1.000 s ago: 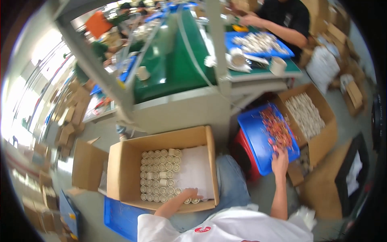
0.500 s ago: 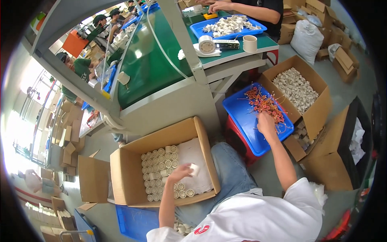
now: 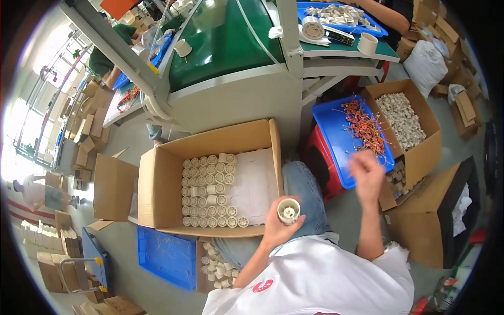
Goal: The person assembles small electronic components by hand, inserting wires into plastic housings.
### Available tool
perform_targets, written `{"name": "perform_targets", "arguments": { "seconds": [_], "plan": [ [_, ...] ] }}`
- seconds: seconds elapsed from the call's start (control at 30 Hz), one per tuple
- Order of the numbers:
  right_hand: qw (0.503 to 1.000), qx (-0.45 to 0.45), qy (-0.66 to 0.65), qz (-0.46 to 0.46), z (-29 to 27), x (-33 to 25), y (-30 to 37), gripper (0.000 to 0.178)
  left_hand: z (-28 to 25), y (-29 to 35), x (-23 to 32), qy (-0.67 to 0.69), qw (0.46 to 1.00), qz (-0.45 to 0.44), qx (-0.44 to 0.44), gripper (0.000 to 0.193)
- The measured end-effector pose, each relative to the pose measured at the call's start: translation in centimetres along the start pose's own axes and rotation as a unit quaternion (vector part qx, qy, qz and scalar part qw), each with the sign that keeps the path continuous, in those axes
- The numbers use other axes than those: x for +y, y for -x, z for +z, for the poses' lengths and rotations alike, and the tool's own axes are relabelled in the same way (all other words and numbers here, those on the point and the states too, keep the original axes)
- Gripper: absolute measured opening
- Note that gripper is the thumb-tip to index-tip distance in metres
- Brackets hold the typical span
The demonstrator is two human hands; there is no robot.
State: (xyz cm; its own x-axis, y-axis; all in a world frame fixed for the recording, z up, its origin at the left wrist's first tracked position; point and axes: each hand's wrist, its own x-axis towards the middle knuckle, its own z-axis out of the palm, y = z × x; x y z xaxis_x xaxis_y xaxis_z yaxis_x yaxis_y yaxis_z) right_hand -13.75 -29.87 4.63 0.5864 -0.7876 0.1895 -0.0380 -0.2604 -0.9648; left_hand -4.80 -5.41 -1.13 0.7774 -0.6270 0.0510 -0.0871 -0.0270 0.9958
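Note:
My left hand [image 3: 274, 227] is wrapped round a white plastic cylinder [image 3: 289, 212], held over my lap beside the carton. The cylinder's hollow end faces up and shows a round core inside. My right hand [image 3: 366, 176] is smeared by motion at the near edge of a blue tray [image 3: 329, 121], its fingers too blurred to read. On that tray lies a tangled heap of red and orange wires [image 3: 362, 128]. In the open carton [image 3: 210, 142] to my left, rows of similar white cylinders [image 3: 212, 190] stand beside a pale paper liner [image 3: 254, 184].
A red stool [image 3: 319, 163] supports the blue tray. Right of it, a carton [image 3: 428, 113] holds many small white parts. An empty-looking blue bin [image 3: 167, 257] and loose white cylinders [image 3: 218, 270] lie lower left. Ahead stands a green-topped conveyor [image 3: 220, 47].
My left hand has brought the cylinder from over the carton toward my lap, its hollow end now upward. My right hand has drawn back from the wires toward me. The head view has shifted.

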Motion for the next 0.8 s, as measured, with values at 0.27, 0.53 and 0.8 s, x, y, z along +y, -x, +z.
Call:
{"name": "perform_targets", "arguments": {
  "seconds": [0.27,0.53,0.8],
  "plan": [
    [0.894,-0.276,-0.278,0.218,7.0,1.1,6.6,0.026,-3.4,1.1,1.5,0.028,0.991,-0.087,-0.094,0.042],
    [0.977,-0.208,-0.037,-0.028,7.4,0.7,6.0,0.026,-6.5,1.2,0.4,0.164,0.978,-0.094,-0.093,0.055],
    [0.953,-0.227,-0.005,-0.201,6.8,-4.4,6.2,0.027,-3.4,1.0,-1.2,-0.078,0.984,0.095,0.129,0.060]
  ]
}}
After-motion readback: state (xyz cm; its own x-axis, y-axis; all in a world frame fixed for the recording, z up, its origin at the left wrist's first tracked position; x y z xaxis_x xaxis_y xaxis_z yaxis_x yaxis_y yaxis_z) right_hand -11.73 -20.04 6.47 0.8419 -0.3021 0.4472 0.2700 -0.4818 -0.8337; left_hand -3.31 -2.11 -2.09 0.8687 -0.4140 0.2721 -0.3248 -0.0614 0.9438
